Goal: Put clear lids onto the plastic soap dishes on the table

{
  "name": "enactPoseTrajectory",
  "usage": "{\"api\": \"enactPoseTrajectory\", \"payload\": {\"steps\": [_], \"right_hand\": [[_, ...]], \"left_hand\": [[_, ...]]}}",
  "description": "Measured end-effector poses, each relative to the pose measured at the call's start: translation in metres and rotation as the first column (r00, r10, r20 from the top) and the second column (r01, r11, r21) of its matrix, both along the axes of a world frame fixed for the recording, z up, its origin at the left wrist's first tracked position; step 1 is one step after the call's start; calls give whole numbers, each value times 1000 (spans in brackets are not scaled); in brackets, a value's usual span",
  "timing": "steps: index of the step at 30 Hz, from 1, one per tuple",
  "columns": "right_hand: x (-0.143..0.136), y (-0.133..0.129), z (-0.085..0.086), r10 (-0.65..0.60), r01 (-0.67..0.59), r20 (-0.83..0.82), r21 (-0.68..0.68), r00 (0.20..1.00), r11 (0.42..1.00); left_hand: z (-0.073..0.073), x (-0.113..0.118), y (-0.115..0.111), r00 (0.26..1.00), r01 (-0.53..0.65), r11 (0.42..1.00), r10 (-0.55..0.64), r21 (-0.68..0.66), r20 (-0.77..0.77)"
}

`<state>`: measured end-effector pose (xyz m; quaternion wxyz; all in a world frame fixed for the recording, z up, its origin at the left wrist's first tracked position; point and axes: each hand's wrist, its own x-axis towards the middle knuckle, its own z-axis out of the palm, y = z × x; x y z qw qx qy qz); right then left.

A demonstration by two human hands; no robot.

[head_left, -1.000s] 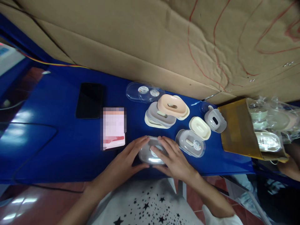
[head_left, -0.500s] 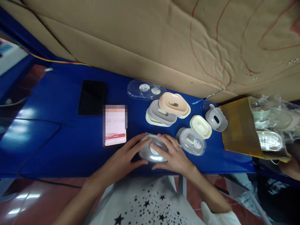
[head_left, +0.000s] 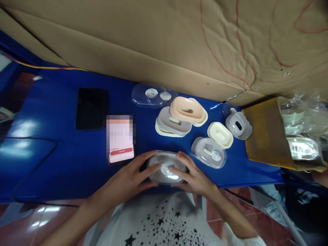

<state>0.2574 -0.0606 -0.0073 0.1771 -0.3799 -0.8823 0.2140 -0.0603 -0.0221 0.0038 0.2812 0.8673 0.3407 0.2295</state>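
Under both hands (head_left: 133, 177) (head_left: 194, 176), the clear-lidded box (head_left: 166, 167) bears an unreadable round sticker (head_left: 166, 168).

left hand (head_left: 130, 177), right hand (head_left: 196, 177), both gripping clear-lidded box (head_left: 166, 166), blue table (head_left: 64, 153)

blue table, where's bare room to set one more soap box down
The blue table is bare left of the black phone and along the near edge below the lit phone. A smaller gap lies between that phone and the clear lids. It is crowded from the grey box under both hands across to the cardboard carton.
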Motion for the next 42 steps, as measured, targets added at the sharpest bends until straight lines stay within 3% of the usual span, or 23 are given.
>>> {"api": "enactPoseTrajectory", "payload": {"steps": [10,15,23,29,33,37,42], "right_hand": [[3,-4,0,8,-11,109,28,994,1000],[1,-8,2,-28,22,74,77,997,997],[0,2,15,-19,17,-24,-73,1000,997],[3,7,16,-41,24,-102,-165,994,986],[8,1,12,-124,74,-191,-252,974,965],[11,-8,10,-232,158,-272,-267,934,951],[3,-24,7,-378,285,-396,-275,837,918]], "left_hand": [[-4,-1,-4,1000,6,1000,-6,16,-19],[-7,-1,-9,1000,-4,1000,4,13,18],[-2,2,-5,1000,-20,997,21,-74,12],[0,4,-2,999,-48,993,46,-110,-18],[-2,7,-5,997,-76,994,76,-78,-1],[-3,11,-9,996,-82,994,80,71,32],[1,18,-8,995,-95,987,89,128,54]]}}
